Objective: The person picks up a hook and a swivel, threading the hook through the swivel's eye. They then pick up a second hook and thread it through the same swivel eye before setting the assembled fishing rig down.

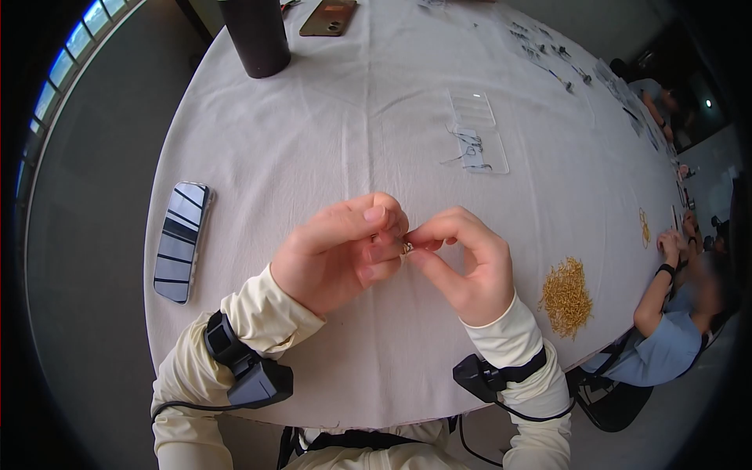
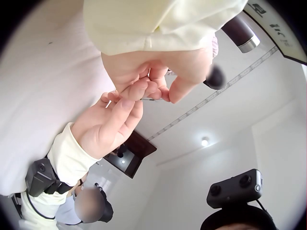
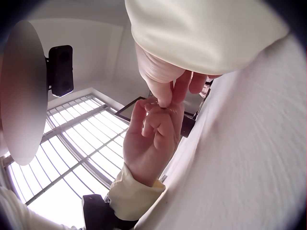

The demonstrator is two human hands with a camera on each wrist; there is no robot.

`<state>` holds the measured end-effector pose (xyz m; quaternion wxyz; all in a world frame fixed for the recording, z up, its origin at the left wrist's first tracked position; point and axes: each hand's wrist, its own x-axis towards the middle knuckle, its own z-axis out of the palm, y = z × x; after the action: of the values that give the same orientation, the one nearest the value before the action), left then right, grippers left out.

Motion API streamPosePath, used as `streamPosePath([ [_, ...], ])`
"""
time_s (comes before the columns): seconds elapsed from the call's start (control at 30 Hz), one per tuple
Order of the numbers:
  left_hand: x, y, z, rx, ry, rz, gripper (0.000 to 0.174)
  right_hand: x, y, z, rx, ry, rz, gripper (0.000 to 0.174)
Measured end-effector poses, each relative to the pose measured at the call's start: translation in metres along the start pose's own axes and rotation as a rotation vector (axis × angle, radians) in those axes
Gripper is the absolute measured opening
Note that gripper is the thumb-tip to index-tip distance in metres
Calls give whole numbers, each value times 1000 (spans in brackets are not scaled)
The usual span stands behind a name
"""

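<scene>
My left hand [image 1: 333, 247] and right hand [image 1: 474, 266] meet fingertip to fingertip over the front of the table. Between them shows a small shiny metal piece [image 1: 407, 247], mostly covered by the fingers; its kind I cannot tell. In the left wrist view a thin silvery length of the piece [image 2: 150, 99] pokes out at the left fingers. My right thumb and forefinger pinch it from the right, while curled left fingers hold it from the other side. To the right of the hands lies a heap of small gold-coloured pieces [image 1: 566, 299].
Beyond the hands lies an open clear plastic case [image 1: 493, 153] with thin dark wire-like pieces. A phone [image 1: 182, 243] lies at left; a dark tumbler [image 1: 257, 39] and a brown phone [image 1: 327, 17] are at the back. Another person [image 1: 666, 329] sits at the table's right edge.
</scene>
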<state>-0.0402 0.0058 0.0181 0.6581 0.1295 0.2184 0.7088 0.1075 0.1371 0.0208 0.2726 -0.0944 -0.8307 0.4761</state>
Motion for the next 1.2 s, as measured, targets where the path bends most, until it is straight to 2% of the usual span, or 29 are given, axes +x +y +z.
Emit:
streamPosePath([
  [0.27, 0, -1, -1, 19, -33, -3, 16, -2, 0, 0, 4, 12, -39, 13],
  [0.57, 1, -2, -4, 143, -24, 53, 16, -4, -3, -9, 54, -50, 48, 13],
  [0.67, 2, -5, -4, 220, 0, 72, 14, -3, -8, -12, -57, -14, 8, 14],
  [0.73, 1, -5, -2, 224, 12, 56, 14, -3, -10, -14, -235, -21, -66, 14],
  [0.87, -2, -5, 3, 185, -38, -15, 14, -4, -12, -16, -282, -35, -59, 15],
  [0.93, -1, -6, 4, 253, 41, -1, 14, -4, -12, -17, -193, -71, 44, 15],
  [1.07, 1, -9, -2, 367, 74, 75, 14, -3, -12, -21, -249, -69, -28, 14],
  [1.13, 1, -9, -2, 514, 103, 94, 15, -5, -17, -21, -201, -70, 32, 12],
  [1.17, 1, -9, -2, 515, 104, 94, 15, -6, -17, -23, -201, -70, 32, 12],
  [1.2, 0, -9, -2, 523, 101, 96, 15, -7, -17, -25, -116, -90, 109, 11],
])
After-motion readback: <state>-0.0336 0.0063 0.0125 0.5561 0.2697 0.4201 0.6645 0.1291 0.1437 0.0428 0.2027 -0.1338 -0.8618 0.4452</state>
